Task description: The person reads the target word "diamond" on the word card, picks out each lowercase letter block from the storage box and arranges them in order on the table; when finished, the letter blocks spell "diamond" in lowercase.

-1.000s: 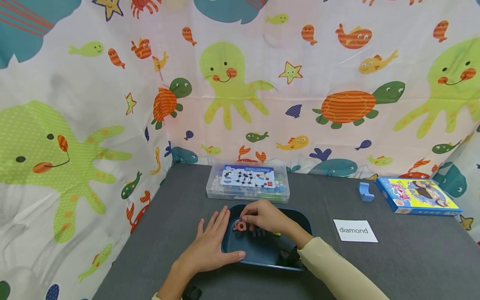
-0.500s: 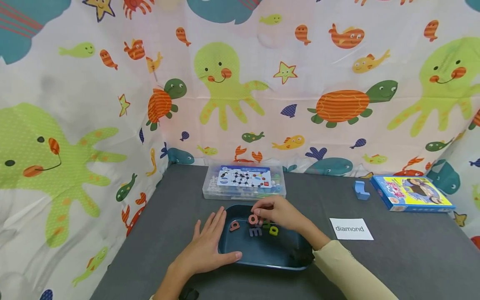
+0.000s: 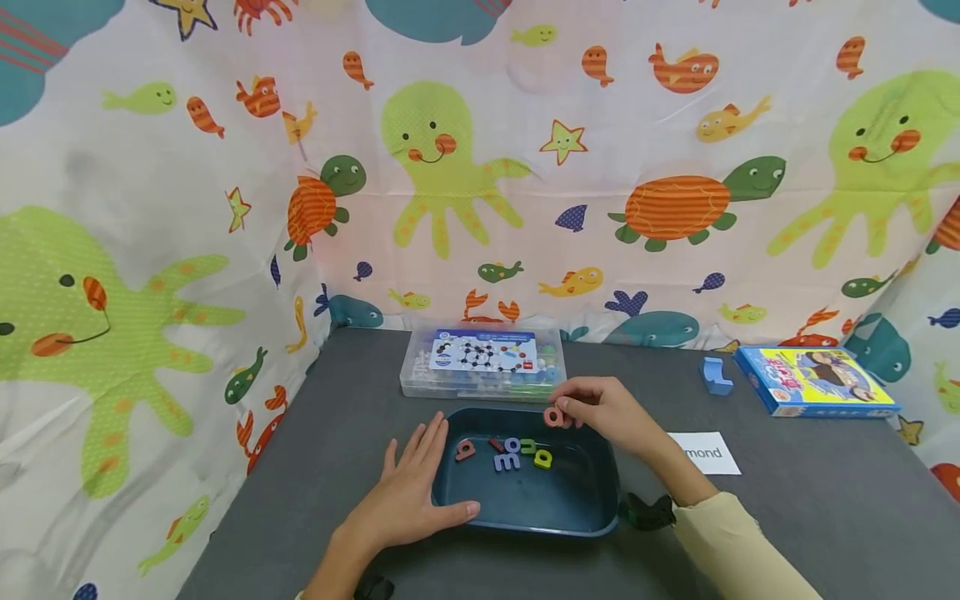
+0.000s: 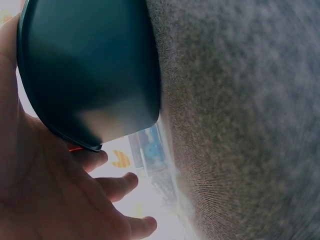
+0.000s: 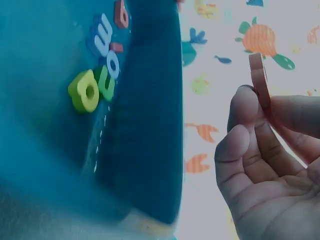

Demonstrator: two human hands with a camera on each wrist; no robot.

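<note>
A pink toy letter with a round hole is pinched between the thumb and fingers of my right hand, above the tray's far right corner. In the right wrist view the letter appears edge-on. My left hand rests, fingers spread, against the left side of the dark blue tray. Inside the tray lie a purple m, a purple o, a green letter, a yellow letter, a red letter and a small red piece.
Behind the tray stands a clear plastic case with a printed label. On the right lie a white card, partly covered by the right arm, a blue block and a flat colourful box. A patterned curtain encloses the table.
My right hand has lifted the pink letter from among the others and carried it right to the tray's far corner. The left hand stays against the tray. The head view has shifted slightly.
</note>
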